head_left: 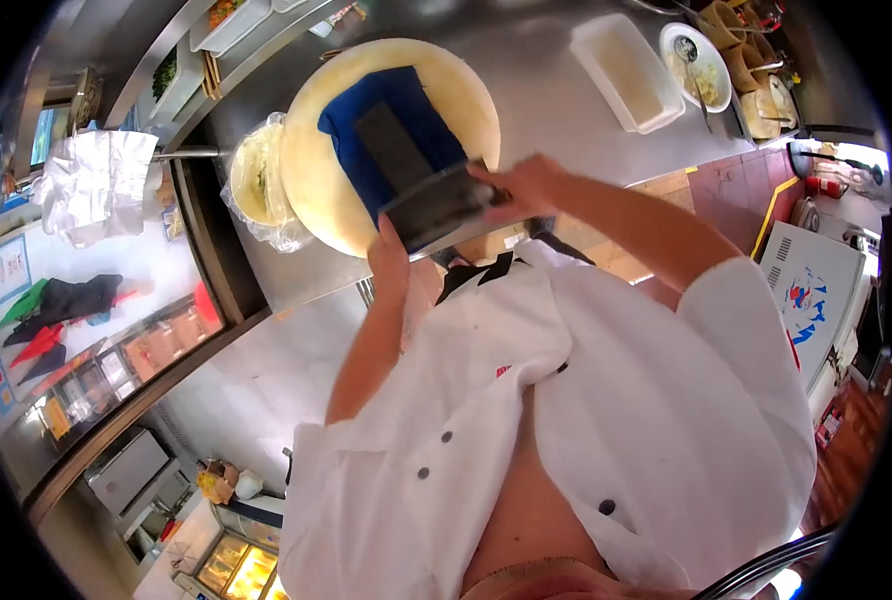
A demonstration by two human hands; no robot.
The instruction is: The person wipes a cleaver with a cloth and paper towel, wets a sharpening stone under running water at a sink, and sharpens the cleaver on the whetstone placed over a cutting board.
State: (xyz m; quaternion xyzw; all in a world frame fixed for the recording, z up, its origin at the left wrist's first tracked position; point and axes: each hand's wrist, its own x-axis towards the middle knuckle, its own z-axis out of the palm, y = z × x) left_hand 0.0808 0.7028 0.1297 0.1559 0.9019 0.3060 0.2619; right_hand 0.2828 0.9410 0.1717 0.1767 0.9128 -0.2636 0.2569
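Note:
My right hand (534,188) is closed around the handle of a cleaver (434,204) with a broad dark blade. At the blade's other end, my left hand (390,262) grips it, thumb along the face and the other fingers hidden. The blade is held level over the near edge of a folded blue cloth (351,140). On that cloth lies a dark grey sharpening stone (390,147), its near end right by the blade. Under both is a thick round cutting board (466,95).
A plastic-lined tub (258,185) stands against the board's left side. To the right on the steel counter (541,120) are a white rectangular container (616,75) and a white bowl (708,68) with a spoon. A glass partition edge (201,220) runs along the left.

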